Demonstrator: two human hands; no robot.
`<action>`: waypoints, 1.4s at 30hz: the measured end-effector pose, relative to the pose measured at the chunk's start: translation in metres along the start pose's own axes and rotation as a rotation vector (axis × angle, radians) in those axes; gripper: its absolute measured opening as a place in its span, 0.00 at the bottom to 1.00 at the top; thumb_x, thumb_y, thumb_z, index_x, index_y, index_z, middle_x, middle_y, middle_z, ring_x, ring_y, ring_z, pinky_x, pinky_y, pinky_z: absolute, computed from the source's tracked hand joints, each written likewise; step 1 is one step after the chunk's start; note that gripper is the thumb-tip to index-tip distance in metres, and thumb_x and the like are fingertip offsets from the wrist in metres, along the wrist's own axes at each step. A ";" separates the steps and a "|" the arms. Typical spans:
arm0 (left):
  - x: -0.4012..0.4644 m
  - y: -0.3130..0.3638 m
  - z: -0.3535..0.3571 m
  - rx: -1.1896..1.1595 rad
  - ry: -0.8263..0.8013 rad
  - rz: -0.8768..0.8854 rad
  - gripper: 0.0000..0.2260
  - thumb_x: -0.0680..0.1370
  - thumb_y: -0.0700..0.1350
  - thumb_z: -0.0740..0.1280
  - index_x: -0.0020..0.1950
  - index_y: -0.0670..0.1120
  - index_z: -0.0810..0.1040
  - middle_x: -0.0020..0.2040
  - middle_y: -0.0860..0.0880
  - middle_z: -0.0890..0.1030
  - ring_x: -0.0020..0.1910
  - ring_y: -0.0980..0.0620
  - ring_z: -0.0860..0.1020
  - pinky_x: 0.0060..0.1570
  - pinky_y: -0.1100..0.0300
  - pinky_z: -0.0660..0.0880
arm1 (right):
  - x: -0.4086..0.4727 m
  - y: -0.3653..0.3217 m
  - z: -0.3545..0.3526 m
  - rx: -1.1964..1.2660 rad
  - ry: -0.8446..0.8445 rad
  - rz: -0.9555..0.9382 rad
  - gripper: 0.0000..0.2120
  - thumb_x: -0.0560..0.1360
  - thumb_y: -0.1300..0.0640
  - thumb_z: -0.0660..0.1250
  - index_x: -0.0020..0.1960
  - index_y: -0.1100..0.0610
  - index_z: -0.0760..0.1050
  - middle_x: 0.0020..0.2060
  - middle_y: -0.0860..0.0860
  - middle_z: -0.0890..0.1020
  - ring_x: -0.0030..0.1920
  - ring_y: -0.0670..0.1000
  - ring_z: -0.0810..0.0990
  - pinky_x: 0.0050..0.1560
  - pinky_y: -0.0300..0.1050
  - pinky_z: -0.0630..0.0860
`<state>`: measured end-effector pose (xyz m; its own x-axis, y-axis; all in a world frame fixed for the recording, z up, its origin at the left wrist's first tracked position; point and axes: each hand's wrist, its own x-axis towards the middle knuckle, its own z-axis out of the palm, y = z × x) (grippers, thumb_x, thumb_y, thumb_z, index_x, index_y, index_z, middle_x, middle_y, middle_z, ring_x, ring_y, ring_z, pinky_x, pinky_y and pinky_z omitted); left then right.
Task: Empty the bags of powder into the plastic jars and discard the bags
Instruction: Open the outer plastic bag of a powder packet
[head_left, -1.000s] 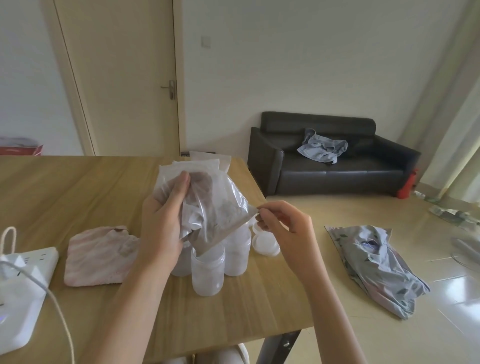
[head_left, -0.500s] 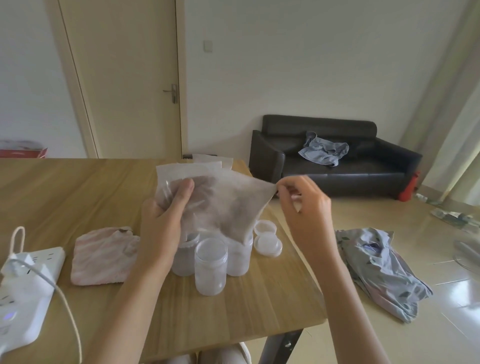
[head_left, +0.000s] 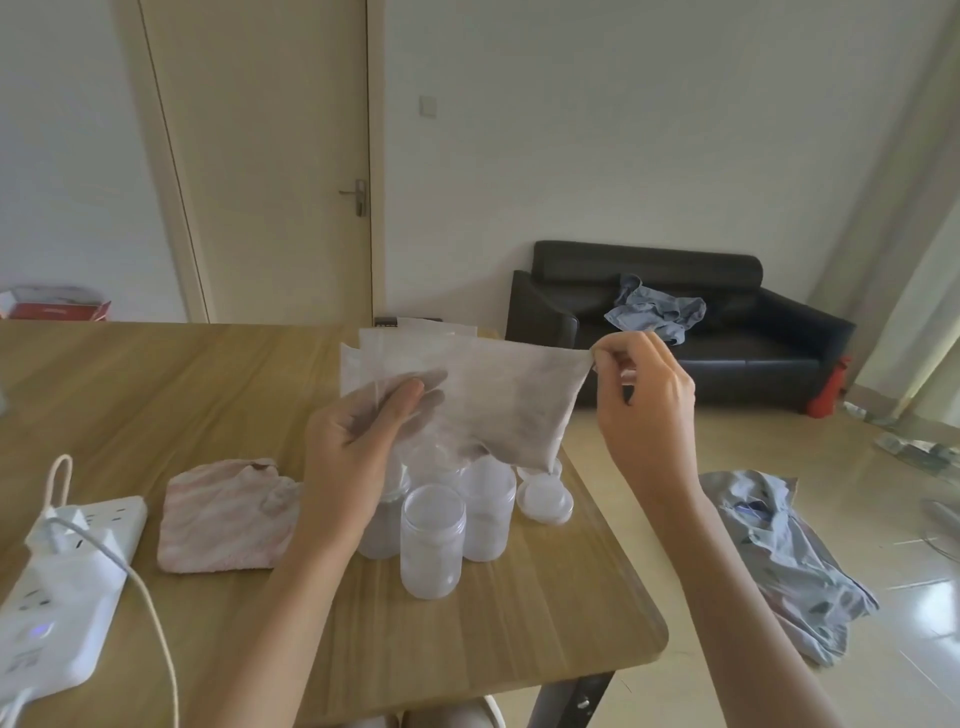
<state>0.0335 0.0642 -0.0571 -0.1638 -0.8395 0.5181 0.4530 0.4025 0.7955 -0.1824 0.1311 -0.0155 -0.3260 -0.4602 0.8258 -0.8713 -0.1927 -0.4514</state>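
A clear plastic bag (head_left: 511, 400) dusted with brown powder is stretched in the air above the jars. My left hand (head_left: 358, 447) grips its left end, fingers showing through the plastic. My right hand (head_left: 641, 400) pinches its upper right corner. Under the bag stands a cluster of open frosted plastic jars; the nearest jar (head_left: 432, 540) is in front, another jar (head_left: 488, 514) is to its right, and a third is partly hidden behind my left wrist. Two round lids (head_left: 545, 499) lie right of the jars. More flat bags (head_left: 415, 332) lie behind.
The wooden table (head_left: 156, 384) carries a pink striped cloth (head_left: 223, 514) at the left and a white power strip (head_left: 57, 577) with a cord at the far left. Right of the table's edge, a crumpled garment (head_left: 784, 556) lies on the floor. A black sofa (head_left: 727, 338) stands behind.
My right hand has risen and pulled the bag's corner up and to the right, stretching the bag out flat. My left hand has kept its grip, and the bag has lifted off the jars.
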 end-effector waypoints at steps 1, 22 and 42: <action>0.000 0.000 0.000 -0.005 -0.003 0.006 0.09 0.78 0.44 0.68 0.54 0.42 0.85 0.54 0.45 0.86 0.54 0.46 0.85 0.54 0.58 0.81 | -0.001 0.001 0.000 0.003 0.002 0.005 0.06 0.78 0.65 0.63 0.47 0.59 0.78 0.43 0.48 0.79 0.43 0.50 0.78 0.46 0.54 0.78; -0.007 -0.007 0.000 -0.026 0.137 0.007 0.11 0.74 0.56 0.71 0.41 0.49 0.86 0.39 0.47 0.83 0.40 0.54 0.80 0.45 0.64 0.76 | -0.085 0.005 0.038 0.627 -0.277 0.531 0.09 0.82 0.63 0.55 0.47 0.58 0.73 0.42 0.51 0.80 0.44 0.54 0.81 0.47 0.48 0.79; -0.012 -0.014 -0.002 -0.142 0.316 0.005 0.15 0.73 0.57 0.73 0.35 0.49 0.76 0.35 0.48 0.71 0.37 0.54 0.71 0.43 0.61 0.72 | -0.114 -0.034 0.059 1.227 -0.223 0.811 0.20 0.83 0.47 0.56 0.62 0.59 0.78 0.60 0.54 0.81 0.63 0.52 0.79 0.57 0.41 0.78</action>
<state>0.0307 0.0684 -0.0752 0.1080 -0.9183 0.3809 0.5741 0.3704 0.7302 -0.0942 0.1391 -0.1138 -0.3989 -0.8951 0.1994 0.3984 -0.3650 -0.8415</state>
